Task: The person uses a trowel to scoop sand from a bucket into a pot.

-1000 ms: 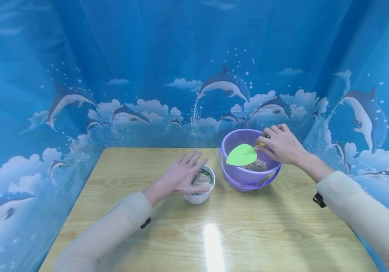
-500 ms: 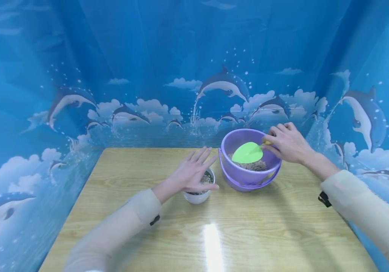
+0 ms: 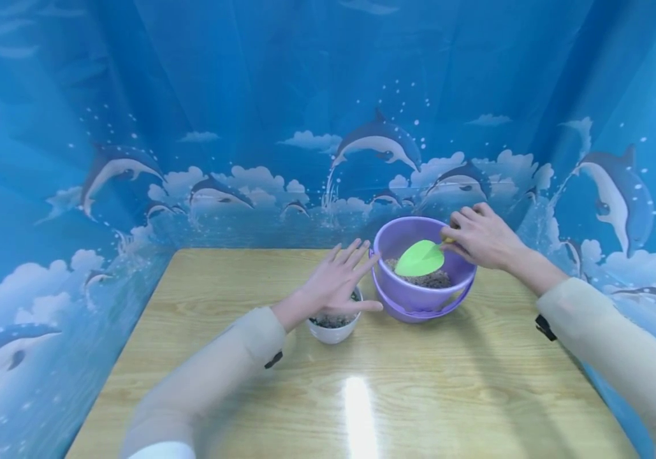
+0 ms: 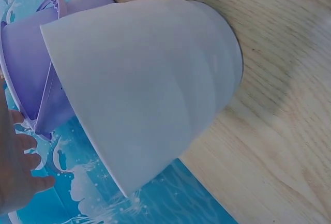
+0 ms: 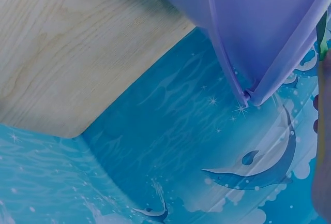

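1. The right hand (image 3: 482,241) pinches the yellow handle of a green shovel (image 3: 419,259), with its fingers curled round it.
2. The shovel's flat green part is inside the purple bucket (image 3: 419,294), just above the grainy stuff (image 3: 433,280) at the bottom.
3. The left hand (image 3: 336,284) is flat, with its fingers straight and spread, and it holds nothing.
4. It is over the small white pot (image 3: 332,331), and its fingertips are close to the bucket's side.
5. The pot has the same grainy stuff in it and stands just beside the bucket.
6. Both stand on a wooden table (image 3: 259,395), with a blue dolphin curtain (image 3: 247,127) all around.
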`<action>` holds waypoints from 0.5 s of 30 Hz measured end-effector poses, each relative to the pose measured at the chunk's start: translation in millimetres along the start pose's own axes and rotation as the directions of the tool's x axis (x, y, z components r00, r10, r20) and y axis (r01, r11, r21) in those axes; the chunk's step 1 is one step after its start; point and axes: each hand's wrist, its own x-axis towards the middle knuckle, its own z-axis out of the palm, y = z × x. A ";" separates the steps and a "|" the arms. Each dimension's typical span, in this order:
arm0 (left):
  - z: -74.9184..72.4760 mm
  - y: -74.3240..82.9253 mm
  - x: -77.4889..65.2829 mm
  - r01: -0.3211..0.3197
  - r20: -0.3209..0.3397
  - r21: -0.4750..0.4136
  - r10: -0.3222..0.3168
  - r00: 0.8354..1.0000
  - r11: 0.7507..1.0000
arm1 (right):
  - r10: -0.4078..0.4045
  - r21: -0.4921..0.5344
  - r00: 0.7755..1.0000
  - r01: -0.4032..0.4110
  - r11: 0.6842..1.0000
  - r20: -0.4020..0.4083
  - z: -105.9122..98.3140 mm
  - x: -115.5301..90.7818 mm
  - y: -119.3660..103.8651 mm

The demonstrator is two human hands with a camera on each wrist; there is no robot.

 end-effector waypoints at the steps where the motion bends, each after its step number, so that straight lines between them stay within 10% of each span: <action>1: 0.0 0.0 1.7 -0.001 -0.002 0.000 0.001 1.000 1.000 | -0.006 -0.009 1.000 0.006 1.000 0.011 -0.1 0.8 0.2; 15: -3.2 3.8 23.7 -0.003 0.010 0.024 0.002 1.000 1.000 | -0.070 -0.150 0.987 0.092 0.984 0.141 -0.1 12.0 4.4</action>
